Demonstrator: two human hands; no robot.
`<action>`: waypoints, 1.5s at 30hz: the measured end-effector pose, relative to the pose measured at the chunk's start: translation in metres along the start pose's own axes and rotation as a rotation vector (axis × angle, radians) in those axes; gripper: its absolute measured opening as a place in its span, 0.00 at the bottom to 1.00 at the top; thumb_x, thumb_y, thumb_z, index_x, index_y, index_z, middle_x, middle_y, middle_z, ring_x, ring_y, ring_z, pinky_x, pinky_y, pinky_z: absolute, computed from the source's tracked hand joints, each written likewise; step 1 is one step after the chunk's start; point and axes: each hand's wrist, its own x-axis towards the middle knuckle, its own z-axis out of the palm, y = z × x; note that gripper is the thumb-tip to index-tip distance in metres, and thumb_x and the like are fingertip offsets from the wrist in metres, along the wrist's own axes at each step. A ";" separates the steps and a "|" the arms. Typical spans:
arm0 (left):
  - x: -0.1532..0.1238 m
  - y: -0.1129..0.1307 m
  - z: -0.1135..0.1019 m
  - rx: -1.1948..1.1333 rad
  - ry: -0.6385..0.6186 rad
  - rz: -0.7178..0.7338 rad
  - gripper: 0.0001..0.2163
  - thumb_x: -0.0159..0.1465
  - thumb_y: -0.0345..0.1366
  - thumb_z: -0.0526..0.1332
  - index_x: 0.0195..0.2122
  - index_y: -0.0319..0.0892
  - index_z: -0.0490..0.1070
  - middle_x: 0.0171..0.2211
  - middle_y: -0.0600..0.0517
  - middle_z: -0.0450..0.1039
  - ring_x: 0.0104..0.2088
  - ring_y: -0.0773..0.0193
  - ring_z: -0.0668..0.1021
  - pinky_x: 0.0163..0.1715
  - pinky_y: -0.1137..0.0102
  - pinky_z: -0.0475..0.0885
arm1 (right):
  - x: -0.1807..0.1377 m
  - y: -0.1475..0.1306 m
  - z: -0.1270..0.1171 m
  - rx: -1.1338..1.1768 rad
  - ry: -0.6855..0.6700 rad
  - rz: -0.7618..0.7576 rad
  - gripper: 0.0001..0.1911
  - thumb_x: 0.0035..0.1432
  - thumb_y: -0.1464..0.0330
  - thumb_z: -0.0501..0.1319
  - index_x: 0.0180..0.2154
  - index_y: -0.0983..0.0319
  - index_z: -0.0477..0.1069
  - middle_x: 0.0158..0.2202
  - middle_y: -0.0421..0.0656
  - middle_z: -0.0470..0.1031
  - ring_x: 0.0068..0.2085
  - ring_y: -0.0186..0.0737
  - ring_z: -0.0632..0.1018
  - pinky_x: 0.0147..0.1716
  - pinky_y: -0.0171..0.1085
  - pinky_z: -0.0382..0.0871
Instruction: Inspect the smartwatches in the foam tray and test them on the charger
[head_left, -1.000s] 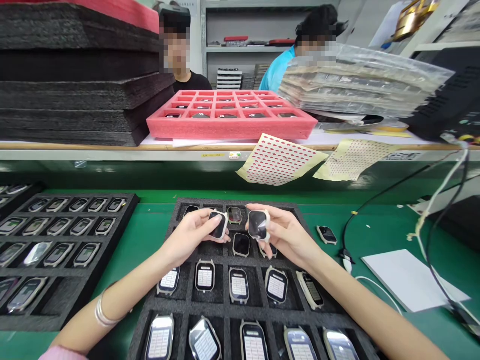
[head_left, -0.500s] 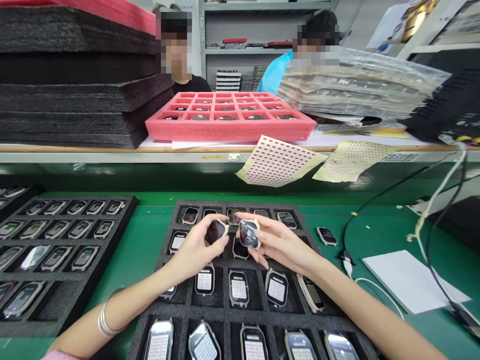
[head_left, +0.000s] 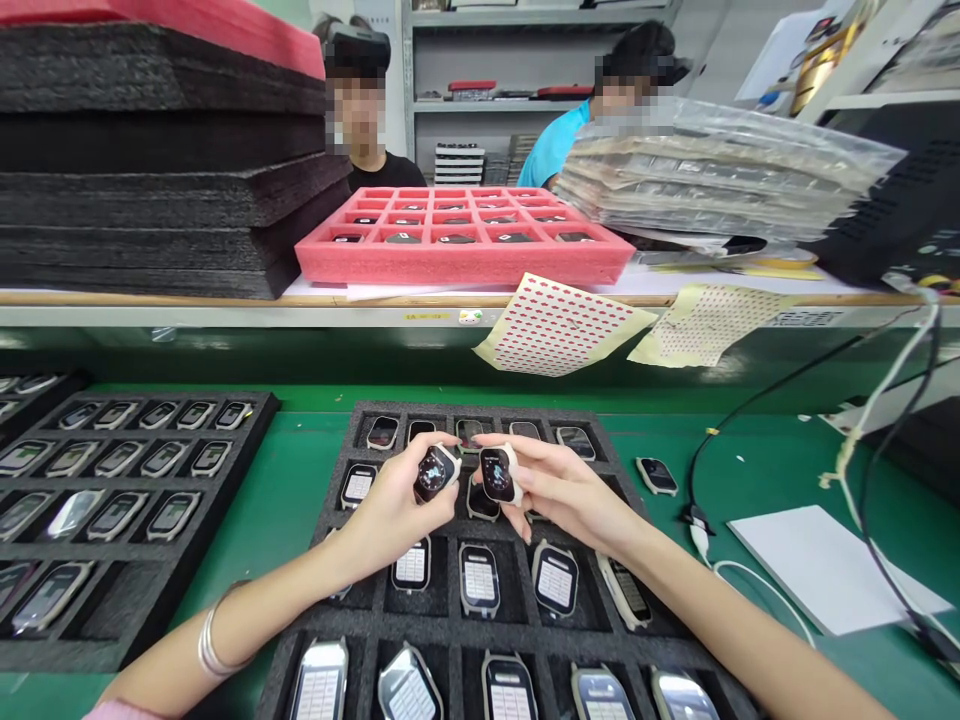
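My left hand (head_left: 390,505) holds a small smartwatch body (head_left: 435,472) with a lit dial, screen tilted toward me. My right hand (head_left: 566,490) holds a second smartwatch body (head_left: 497,475), also lit, close beside the first. Both are held just above the middle of a black foam tray (head_left: 450,625) whose pockets hold several watch bodies, many showing white keypad screens. A silver bracelet sits on my left wrist.
A second black foam tray (head_left: 225,480) of watch bodies lies at the left. One loose watch body (head_left: 655,475) rests on the green mat, near cables and a white sheet (head_left: 832,570). On the shelf behind: a pink foam tray (head_left: 465,262), stacked black foam, sticker sheets (head_left: 555,325). Two people sit beyond.
Both hands have drawn nearer and lower over the tray with the watches held closer together. The screens, dark a second ago, now show lit dials.
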 end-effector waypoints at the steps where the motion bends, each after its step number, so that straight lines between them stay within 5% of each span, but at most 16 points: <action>1: -0.001 0.001 0.000 0.009 -0.005 0.000 0.17 0.60 0.30 0.57 0.52 0.44 0.61 0.40 0.51 0.71 0.41 0.60 0.73 0.41 0.70 0.66 | 0.000 0.000 0.000 -0.003 -0.005 -0.003 0.24 0.60 0.68 0.61 0.58 0.61 0.63 0.37 0.46 0.73 0.24 0.32 0.75 0.24 0.34 0.71; 16: -0.002 0.000 -0.001 -0.003 -0.030 0.014 0.18 0.61 0.31 0.56 0.53 0.45 0.60 0.38 0.53 0.70 0.42 0.61 0.72 0.40 0.71 0.66 | -0.003 0.000 0.001 -0.045 -0.003 -0.038 0.26 0.59 0.68 0.63 0.58 0.64 0.63 0.32 0.43 0.74 0.23 0.33 0.76 0.23 0.33 0.71; 38: 0.001 -0.003 -0.001 0.002 0.026 0.019 0.17 0.61 0.30 0.56 0.51 0.45 0.61 0.37 0.53 0.68 0.34 0.65 0.71 0.35 0.73 0.65 | -0.004 -0.002 -0.001 -0.125 -0.015 -0.073 0.26 0.59 0.66 0.63 0.57 0.65 0.64 0.39 0.49 0.76 0.23 0.34 0.77 0.22 0.34 0.73; 45: 0.001 -0.001 -0.002 -0.026 0.023 0.042 0.18 0.61 0.30 0.56 0.53 0.45 0.60 0.38 0.53 0.69 0.34 0.66 0.71 0.35 0.74 0.66 | -0.005 -0.001 -0.004 -0.171 -0.020 -0.054 0.26 0.61 0.66 0.62 0.59 0.65 0.62 0.29 0.44 0.76 0.24 0.35 0.77 0.25 0.34 0.72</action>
